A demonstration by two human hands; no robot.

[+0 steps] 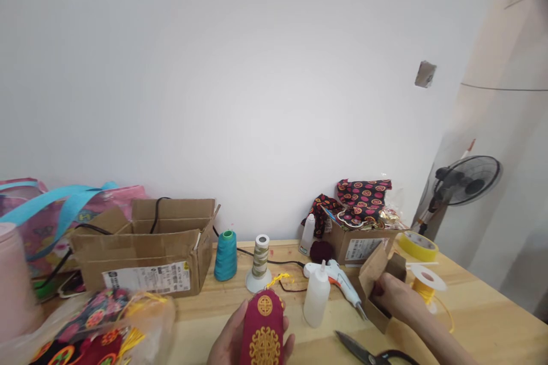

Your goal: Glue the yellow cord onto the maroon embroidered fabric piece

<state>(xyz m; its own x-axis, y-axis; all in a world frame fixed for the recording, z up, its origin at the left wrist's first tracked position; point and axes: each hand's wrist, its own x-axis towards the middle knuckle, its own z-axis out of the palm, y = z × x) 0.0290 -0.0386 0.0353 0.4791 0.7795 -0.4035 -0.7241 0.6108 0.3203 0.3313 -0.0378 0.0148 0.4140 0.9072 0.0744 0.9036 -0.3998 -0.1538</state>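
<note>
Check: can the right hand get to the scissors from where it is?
Probably yes. The right hand is on a small cardboard box, and the scissors lie on the table just in front of it with nothing between. It would have to let go of the box first.

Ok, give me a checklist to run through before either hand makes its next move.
1. Left hand has hold of the red embroidered pouch: ok, fingers show on both its sides.
2. Right hand is at the small cardboard box: ok, fingers at its open flap.
3. What the small box holds: cannot tell, its inside is hidden.
4. Scissors lie apart from both hands: ok, blades flat on the table near the right forearm.
5. Glue gun is clear of the right hand: ok, but its tip points toward the box.
6. White squeeze bottle stands upright: ok, between the pouch and the glue gun.
</note>
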